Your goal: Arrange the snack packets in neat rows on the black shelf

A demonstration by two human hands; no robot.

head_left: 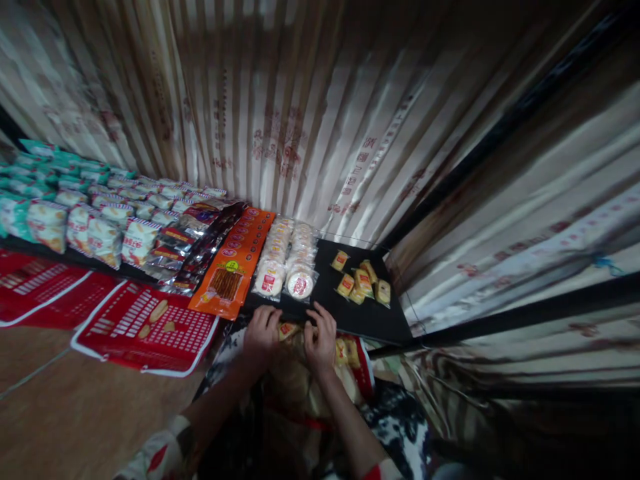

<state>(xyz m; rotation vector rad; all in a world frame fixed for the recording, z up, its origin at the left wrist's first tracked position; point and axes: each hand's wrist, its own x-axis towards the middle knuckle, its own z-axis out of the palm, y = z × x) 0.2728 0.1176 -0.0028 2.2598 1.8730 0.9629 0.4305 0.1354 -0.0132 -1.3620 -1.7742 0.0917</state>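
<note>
My left hand [261, 335] is at the front edge of the black shelf [345, 317], fingers bent and pressed together. Close to its fingertips is a small yellow snack packet [287, 331]; whether they grip it is unclear. To the right, my right hand [321, 337] has curled fingers at the same edge, its grasp hidden. Below both hands is a red basket [369, 373] with several yellow packets [346, 352] in it. On the shelf, several similar packets [363, 281] lie loosely, beside two rows of round white rice crackers [301, 283] in clear wrap.
Left of the crackers lie an orange snack bag [233, 267], dark packets [175, 250] and rows of white puffed-snack bags [137, 240]. A red basket [145, 327] stands on the floor at left. Striped sheeting [300, 100] hangs behind, with a black post [480, 157] at right.
</note>
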